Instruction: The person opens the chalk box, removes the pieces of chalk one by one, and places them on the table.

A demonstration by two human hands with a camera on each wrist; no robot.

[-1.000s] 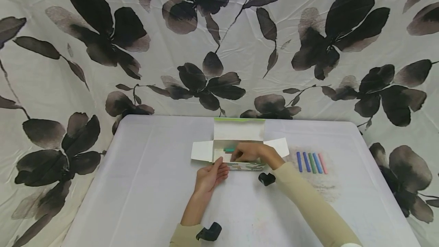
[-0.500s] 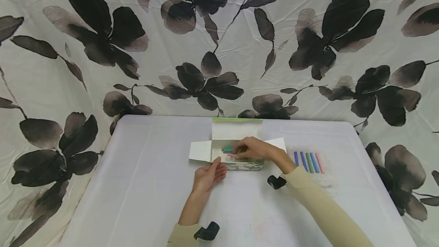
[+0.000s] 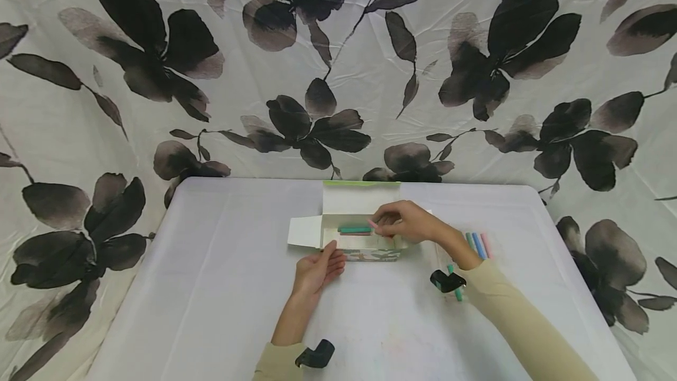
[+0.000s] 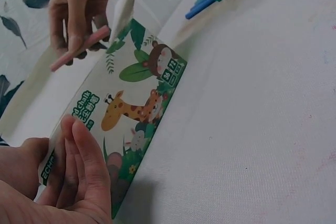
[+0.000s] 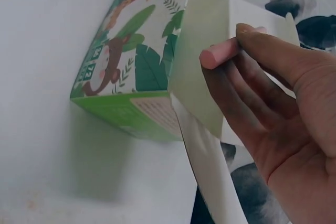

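Note:
My right hand (image 3: 409,222) pinches a pink chalk stick (image 5: 219,54) between thumb and fingers, over the right end of an open chalk box (image 3: 370,256). Animals and leaves are printed on the box's front, which shows in the left wrist view. At its near left side, my left hand (image 3: 317,272) grips the front wall, thumb at the rim and fingers along the printed face. Inside the box lie a green chalk stick (image 3: 354,229) and a thin reddish one (image 3: 355,234) in front of it.
The lid (image 3: 362,197) stands raised at the back, and a side flap (image 3: 305,232) sticks out left. Several coloured chalk sticks (image 3: 478,246) lie in a row to the right, partly behind my right arm. A green stick (image 3: 458,296) shows nearer, beside the wrist camera.
My right hand has come up and rightward out of the box, bringing the pink chalk stick with it. The left hand keeps its hold on the box.

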